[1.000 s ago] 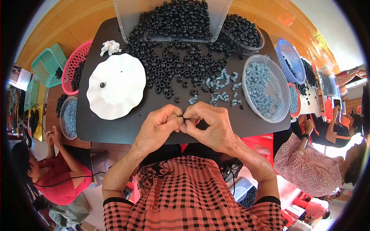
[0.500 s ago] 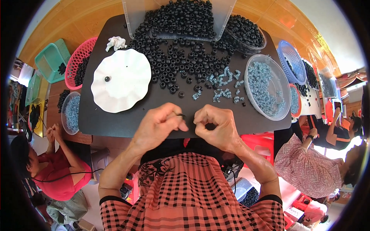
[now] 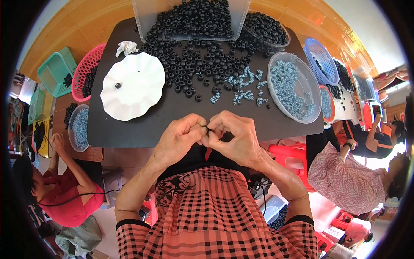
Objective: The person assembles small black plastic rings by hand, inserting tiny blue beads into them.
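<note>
Just past the table's near edge, my left hand (image 3: 183, 136) and my right hand (image 3: 236, 137) meet fingertip to fingertip. Both are closed in a pinch on a small black piece (image 3: 209, 130), mostly covered by the fingers, so its kind is unclear. Beyond them, loose black ring-shaped pieces with holes (image 3: 192, 64) spread over the dark table (image 3: 129, 136). To their right lie several small blue-and-black striped coiled pieces (image 3: 243, 96). A white wavy-edged plate (image 3: 133, 93) at the left carries one black ring piece (image 3: 118, 86).
A clear bin (image 3: 239, 19) of black pieces stands at the back, beside a round tub (image 3: 282, 45). A clear bowl (image 3: 317, 110) of blue striped pieces sits at the right edge. Crumpled tissue (image 3: 126, 48) lies behind the plate. People sit at tables on both sides.
My hands have come together from a gap, and their fingertips now meet at the small black piece. The whole view has shifted slightly.
</note>
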### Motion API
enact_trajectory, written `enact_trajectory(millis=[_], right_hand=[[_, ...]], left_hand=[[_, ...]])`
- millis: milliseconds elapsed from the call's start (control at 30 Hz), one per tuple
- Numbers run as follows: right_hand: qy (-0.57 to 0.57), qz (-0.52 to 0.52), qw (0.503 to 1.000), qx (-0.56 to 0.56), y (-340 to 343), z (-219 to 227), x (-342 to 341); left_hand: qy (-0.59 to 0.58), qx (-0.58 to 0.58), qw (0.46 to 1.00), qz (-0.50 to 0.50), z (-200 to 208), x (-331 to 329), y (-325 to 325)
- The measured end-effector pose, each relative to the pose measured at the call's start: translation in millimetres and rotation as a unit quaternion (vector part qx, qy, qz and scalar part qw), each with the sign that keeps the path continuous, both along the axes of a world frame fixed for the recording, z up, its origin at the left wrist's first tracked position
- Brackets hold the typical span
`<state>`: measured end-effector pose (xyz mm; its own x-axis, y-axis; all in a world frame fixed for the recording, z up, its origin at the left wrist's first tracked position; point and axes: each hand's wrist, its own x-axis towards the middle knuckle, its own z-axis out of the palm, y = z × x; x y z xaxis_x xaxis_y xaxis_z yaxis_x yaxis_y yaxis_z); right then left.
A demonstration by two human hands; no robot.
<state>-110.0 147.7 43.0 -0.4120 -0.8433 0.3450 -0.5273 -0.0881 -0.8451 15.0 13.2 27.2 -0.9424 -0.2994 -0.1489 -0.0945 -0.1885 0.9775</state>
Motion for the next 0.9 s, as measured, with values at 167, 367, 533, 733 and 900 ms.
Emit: enact_trajectory(millis=[167,367,533,733,900], right_hand=[[-0.011,0.002,0.999,0.045,11,-7,4],[-0.049,-0.002,0.998,0.041,10,-6,3],[-0.085,0.007,0.995,0.047,5,-3,3],[-0.062,0.006,0.996,0.059,1,-2,0],[-0.069,0.007,0.996,0.049,2,2,2]], left_hand=[[-0.036,-0.067,0.996,-0.046,3,4,0],[-0.03,-0.03,0.998,-0.049,-1,2,-2],[0.003,0.003,0.999,-0.052,-9,3,-7],[-0.005,-0.01,1.0,-0.026,-8,3,-4],[0.002,0.034,0.999,-0.029,-5,2,-6]])
